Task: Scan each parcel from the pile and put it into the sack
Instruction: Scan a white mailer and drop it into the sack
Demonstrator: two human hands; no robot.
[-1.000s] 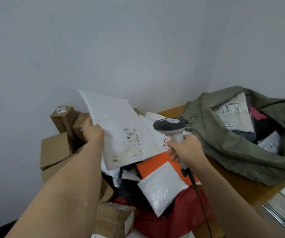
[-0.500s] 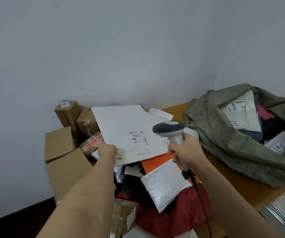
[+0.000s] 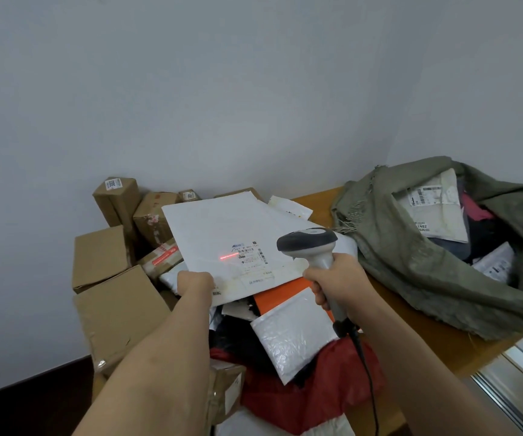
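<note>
Left hand [image 3: 194, 283]: grips near edge of white mailer [image 3: 222, 243], held flat over pile.
Right hand [image 3: 337, 283]: clamped on scanner [image 3: 312, 247].
Beam: red line just left of label; likely needs shifting right.
Sack [image 3: 411, 262]: far right on surface, nearer right hand.

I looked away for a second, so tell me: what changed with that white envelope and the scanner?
The left hand brought the white envelope down from upright to lie flat, label up, and slid its grip to the near edge. A red scan line now falls beside the label. The right hand holds the scanner as before; the sack and cardboard boxes stayed put.
</note>
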